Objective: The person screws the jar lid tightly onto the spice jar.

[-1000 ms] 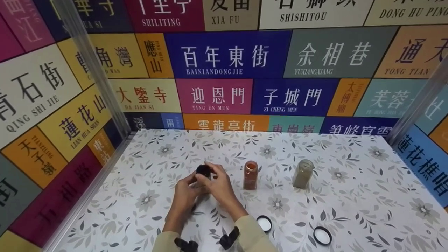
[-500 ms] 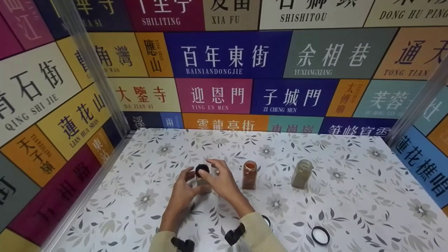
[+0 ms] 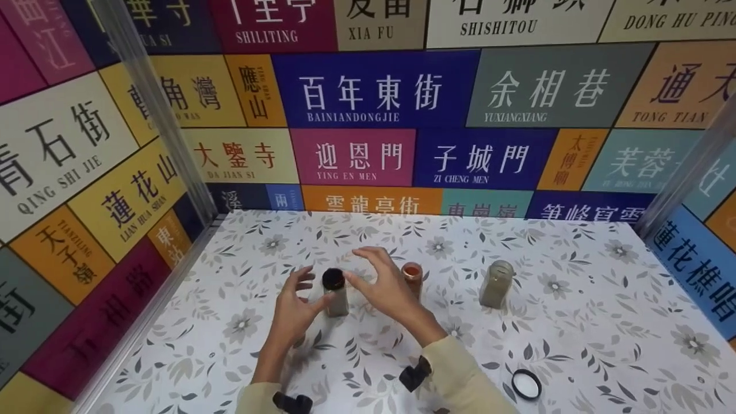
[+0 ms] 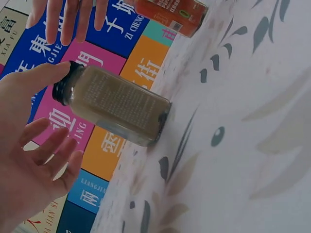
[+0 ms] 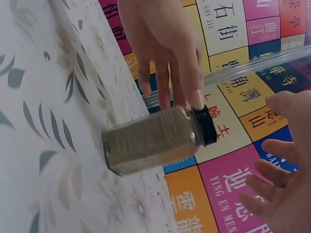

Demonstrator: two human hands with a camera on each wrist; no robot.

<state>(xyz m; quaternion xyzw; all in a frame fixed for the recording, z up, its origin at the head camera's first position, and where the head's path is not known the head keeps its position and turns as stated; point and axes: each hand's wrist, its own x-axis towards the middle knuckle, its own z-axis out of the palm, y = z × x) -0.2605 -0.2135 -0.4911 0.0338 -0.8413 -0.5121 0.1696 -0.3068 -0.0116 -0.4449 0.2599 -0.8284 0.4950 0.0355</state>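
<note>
A grey-brown bottle (image 3: 338, 305) with a black cap (image 3: 333, 278) stood upright on the worktop (image 3: 604, 322), nearer its left edge than its right. The left hand (image 3: 294, 313) had loosely spread fingers and gripped nothing, its thumb at the cap; contact was unclear. The right hand (image 3: 388, 290) held nothing, fingers well parted, just beside the bottle. It partly hid an uncapped orange bottle (image 3: 411, 271). Toward the right edge stood another uncapped bottle (image 3: 497, 287); a black-rimmed lid (image 3: 526, 385) lay toward the near edge.
</note>
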